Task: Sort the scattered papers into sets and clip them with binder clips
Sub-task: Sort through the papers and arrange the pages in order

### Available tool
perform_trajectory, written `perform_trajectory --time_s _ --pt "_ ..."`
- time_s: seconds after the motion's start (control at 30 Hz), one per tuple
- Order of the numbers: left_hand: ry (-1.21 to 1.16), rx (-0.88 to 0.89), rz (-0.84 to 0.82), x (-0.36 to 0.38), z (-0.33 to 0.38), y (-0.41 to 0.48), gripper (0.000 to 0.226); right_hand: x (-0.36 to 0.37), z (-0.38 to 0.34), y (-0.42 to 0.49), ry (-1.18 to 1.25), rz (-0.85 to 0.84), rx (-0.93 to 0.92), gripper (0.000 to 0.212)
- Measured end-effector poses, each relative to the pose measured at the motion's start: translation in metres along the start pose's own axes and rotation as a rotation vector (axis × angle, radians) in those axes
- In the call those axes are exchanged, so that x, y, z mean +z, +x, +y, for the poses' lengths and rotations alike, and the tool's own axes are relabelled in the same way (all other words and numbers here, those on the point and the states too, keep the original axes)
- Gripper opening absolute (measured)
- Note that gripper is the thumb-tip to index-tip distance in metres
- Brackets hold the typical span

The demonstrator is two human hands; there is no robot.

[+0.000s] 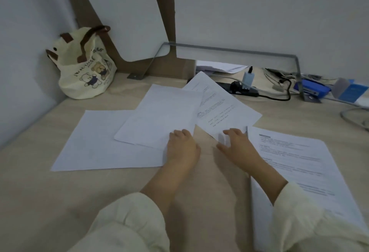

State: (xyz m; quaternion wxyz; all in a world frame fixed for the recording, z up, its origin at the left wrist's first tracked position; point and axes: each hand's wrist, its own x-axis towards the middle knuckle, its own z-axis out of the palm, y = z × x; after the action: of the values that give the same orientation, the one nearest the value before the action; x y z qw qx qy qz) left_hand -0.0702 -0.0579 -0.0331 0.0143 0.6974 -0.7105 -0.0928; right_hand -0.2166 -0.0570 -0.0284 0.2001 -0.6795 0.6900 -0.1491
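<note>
Cream sleeves [129,221] frame the view; L hand [182,148] rests w/ fingers flat on the corner of a blank sheet [163,112], R hand [237,146] presses flat on the near corner of a printed sheet [223,108], so neither pinches anything. Papers lie scattered & overlapping on desk [60,201], incl. a second blank sheet [99,138] and a text page [299,162] partly under R forearm. No binder clips visible. Risks: dragging one sheet likely pulls its overlapped neighbour along, mixing sets; pressed corner may crease
</note>
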Motion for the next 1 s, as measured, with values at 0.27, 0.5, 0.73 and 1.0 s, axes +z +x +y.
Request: perform_trajectory --time_s 0.27,0.5,0.73,1.0 --pt "0.203 0.158 0.146 -0.007 -0.013 0.012 0.035 0.018 0.005 0.014 -0.445 0.154 -0.146 0.025" --pt "-0.702 0.014 0.237 -0.036 -0.065 -0.005 0.023 0.021 0.0 0.018 -0.559 0.153 -0.222 0.024" --pt "-1.736 -0.183 0.365 -0.042 -0.119 -0.067 0.028 0.012 -0.003 0.01 -0.72 0.179 -0.317 0.016" --pt "-1.624 -0.444 0.214 0.001 -0.162 -0.1 0.025 0.019 0.0 0.014 -0.545 0.141 -0.132 0.009"
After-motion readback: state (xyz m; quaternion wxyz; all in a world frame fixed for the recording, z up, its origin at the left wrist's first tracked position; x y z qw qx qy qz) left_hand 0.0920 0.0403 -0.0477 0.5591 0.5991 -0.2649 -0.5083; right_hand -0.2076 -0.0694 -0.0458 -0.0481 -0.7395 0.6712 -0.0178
